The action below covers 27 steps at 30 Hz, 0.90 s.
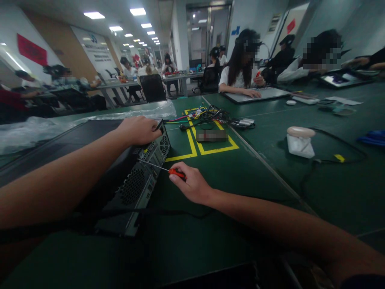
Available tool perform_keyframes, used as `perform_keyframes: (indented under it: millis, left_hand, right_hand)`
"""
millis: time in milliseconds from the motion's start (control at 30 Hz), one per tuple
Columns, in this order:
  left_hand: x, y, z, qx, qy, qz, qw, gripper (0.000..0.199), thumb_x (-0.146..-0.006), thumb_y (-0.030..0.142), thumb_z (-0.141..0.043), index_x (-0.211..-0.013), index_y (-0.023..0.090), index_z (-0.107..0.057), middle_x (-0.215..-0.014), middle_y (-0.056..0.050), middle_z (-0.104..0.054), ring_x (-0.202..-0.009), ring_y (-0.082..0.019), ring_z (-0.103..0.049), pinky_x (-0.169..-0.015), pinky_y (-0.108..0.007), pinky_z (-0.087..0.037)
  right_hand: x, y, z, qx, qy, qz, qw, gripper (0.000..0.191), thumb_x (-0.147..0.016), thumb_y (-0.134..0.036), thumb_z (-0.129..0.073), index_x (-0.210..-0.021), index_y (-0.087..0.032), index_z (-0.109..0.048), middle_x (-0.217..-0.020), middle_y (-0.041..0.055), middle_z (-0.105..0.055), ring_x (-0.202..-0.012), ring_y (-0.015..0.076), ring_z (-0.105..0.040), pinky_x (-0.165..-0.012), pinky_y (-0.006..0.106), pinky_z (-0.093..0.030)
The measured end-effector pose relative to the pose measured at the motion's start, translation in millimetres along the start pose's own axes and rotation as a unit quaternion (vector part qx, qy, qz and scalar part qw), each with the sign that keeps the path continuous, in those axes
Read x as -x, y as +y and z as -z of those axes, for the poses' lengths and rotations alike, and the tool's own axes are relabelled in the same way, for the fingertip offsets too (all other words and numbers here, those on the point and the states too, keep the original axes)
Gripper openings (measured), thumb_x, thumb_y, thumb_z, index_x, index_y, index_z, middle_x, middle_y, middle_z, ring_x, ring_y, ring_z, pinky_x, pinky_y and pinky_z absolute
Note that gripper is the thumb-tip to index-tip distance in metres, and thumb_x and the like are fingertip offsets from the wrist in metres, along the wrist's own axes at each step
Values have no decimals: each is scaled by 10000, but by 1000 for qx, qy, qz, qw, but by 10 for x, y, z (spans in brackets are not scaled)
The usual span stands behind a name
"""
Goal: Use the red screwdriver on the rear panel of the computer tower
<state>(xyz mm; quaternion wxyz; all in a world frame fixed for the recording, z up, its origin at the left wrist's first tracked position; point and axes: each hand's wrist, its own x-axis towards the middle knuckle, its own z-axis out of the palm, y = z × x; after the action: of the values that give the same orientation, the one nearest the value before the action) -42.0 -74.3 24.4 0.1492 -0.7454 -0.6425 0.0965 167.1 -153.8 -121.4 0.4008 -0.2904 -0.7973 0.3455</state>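
A black computer case (75, 140) lies on the green table at the left, its metal rear panel with vents and ports facing right. My left hand (138, 130) rests on the top rear edge of the case, fingers curled over something small and dark at the edge that I cannot make out. My right hand (191, 182) is closed around the red and black handle of a screwdriver (177, 173). The screwdriver's thin shaft points left, and its tip meets the rear panel below my left hand.
Tangled cables (210, 114) and a dark block (212, 136) lie near yellow tape marks beyond the case. Clear plastic wrap (27, 130) lies behind it. A white box (300, 144) with a cord stands at right. People sit across the table (258, 136).
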Motion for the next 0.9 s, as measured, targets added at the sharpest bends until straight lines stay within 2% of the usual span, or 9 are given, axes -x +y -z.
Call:
perform_keyframes:
  millis: [167,367,533,733,900]
  left_hand:
    - [-14,-68,-34,47,3,-40,998,452,-825,606,-389,-813,220,-623,-808,-92,-674,-734,-231,-581,-627,-337,-358]
    - [27,-96,-125,97,38,-32,994,401,-788,569,-443,-816,216,-631,-765,-65,-662,-709,-215,-563,-653,-337,-378]
    - [51,-78,-152,107,60,-25,992,335,-786,546,-464,-757,230,-569,-736,-46,-618,-684,-188,-521,-630,-324,-348]
    - [85,-61,-104,113,53,-43,991,291,-794,518,-485,-699,244,-489,-666,-23,-542,-617,-164,-459,-601,-321,-305]
    - [66,-83,-134,111,46,-42,992,274,-788,509,-514,-717,245,-522,-642,-24,-544,-617,-174,-465,-613,-338,-298]
  right_hand:
    - [40,-80,5,10,23,5,1000,187,-961,-336,-581,-1090,-201,-593,-806,-13,-640,-710,165,-595,-699,280,-413]
    - [94,-134,-56,12,53,5,998,166,-942,-355,-565,-1016,-206,-552,-712,-52,-554,-636,150,-534,-641,266,-369]
    - [98,-118,-74,11,66,5,998,187,-870,-298,-620,-1011,-222,-523,-743,-56,-556,-661,150,-545,-654,266,-382]
    - [89,-89,-56,1,60,16,998,184,-857,-241,-611,-1004,-228,-500,-793,-36,-578,-686,152,-557,-688,282,-411]
    - [104,-68,-57,1,49,17,999,157,-900,-222,-580,-1032,-232,-496,-854,-5,-628,-738,169,-604,-724,304,-450]
